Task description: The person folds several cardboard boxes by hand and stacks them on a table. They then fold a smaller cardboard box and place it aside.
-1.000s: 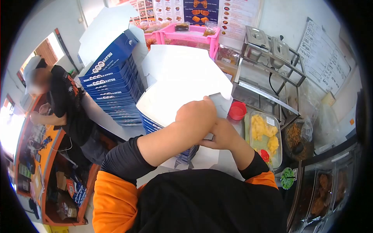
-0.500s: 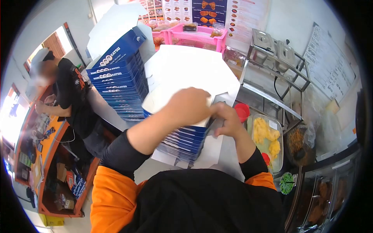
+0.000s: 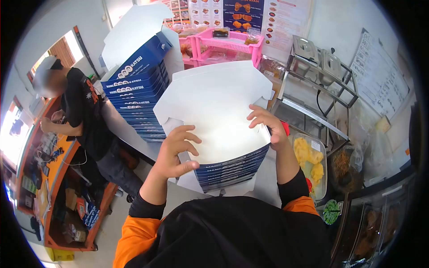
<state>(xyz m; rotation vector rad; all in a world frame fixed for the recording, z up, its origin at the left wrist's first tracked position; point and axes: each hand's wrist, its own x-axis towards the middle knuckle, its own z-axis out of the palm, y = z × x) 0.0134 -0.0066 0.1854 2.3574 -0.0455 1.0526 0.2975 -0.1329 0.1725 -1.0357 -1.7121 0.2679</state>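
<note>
In front of me a stack of blue-sided food boxes [image 3: 232,171] carries an open box [image 3: 219,138] with a white inside, its lid [image 3: 214,91] raised at the back. My left hand [image 3: 178,149] is at the open box's left wall, fingers apart and curved over the inside, thumb by the front left corner. At the right wall is my right hand [image 3: 269,123], its fingers spread and bent in over the edge. Neither hand is closed round anything.
On the left rises a taller stack of blue boxes [image 3: 138,102], an open one on top. A pink basket [image 3: 228,47] stands behind. Right of me are a tray of yellow food [image 3: 308,165] and a metal rack [image 3: 313,96]. Another person [image 3: 85,102] stands at an orange counter [image 3: 62,167].
My hands, close together at the box's front right corner before, have parted to its two sides, the left moving left and down. The top box now lies open with its lid raised.
</note>
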